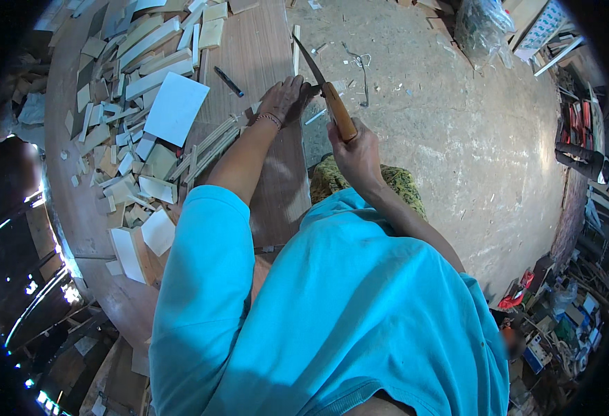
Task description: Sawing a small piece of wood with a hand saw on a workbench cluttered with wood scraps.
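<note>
My right hand (357, 154) grips the wooden handle of a long knife (327, 90), whose dark blade points up and away along the right edge of a brown wooden board (259, 59). My left hand (284, 97) lies flat on that board beside the blade, fingers spread, a bracelet on the wrist. A thin pale wood strip (295, 48) lies at the board's edge just left of the blade. Both arms wear turquoise sleeves.
Several cut wood strips and offcuts (138, 62) pile up left of the board, with a white sheet (175, 107) and a dark pen (229, 82). Bare concrete floor (457, 139) spreads to the right, with a bent wire (362, 66) and clutter at the far right.
</note>
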`<state>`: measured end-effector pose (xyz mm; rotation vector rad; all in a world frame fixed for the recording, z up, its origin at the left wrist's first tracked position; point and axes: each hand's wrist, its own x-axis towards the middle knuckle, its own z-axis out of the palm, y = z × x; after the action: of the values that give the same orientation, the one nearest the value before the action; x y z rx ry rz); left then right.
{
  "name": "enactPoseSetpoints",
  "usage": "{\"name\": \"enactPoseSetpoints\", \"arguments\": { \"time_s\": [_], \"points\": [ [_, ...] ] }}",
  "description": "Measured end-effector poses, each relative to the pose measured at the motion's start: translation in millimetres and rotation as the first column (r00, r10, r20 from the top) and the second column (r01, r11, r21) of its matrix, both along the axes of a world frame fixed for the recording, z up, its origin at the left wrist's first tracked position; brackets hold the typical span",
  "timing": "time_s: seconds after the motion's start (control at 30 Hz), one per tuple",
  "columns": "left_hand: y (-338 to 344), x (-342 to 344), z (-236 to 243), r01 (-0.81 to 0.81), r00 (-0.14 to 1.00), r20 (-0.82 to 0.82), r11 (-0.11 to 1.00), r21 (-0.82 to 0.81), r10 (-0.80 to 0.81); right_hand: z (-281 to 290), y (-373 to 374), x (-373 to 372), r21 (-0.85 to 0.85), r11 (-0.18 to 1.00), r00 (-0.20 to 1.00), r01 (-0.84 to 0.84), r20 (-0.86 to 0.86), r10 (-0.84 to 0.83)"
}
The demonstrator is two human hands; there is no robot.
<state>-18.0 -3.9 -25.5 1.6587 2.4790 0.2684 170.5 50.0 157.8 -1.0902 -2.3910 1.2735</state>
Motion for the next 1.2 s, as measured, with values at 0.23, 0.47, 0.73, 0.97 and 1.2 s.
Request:
{"name": "enactPoseSetpoints", "arguments": {
  "time_s": [0.23,0.47,0.73,0.97,1.2],
  "points": [
    [5,14,38,0.099,0.978,-0.182,0.994,-0.044,-0.105,-17,6,12,-0.293,0.952,0.991,0.091,-0.067,-0.115],
    [1,11,22,0.075,0.963,-0.257,0.997,-0.032,-0.081,6,-2,13,-0.089,0.996,0.999,0.032,0.038,-0.029],
    [6,14,42,-0.019,1.0,-0.017,0.997,-0.071,0.018,26,-11,37,-0.096,0.995,0.999,-0.018,0.03,0.021],
    [0,14,34,0.052,0.991,-0.127,0.998,0.036,-0.047,34,2,16,-0.216,0.975,0.996,0.05,0.087,-0.032],
    [10,2,19,-0.114,0.989,0.089,0.991,-0.069,0.12,12,12,-9,-0.053,0.999,1.0,0.008,-0.005,-0.009]
  ]
}}
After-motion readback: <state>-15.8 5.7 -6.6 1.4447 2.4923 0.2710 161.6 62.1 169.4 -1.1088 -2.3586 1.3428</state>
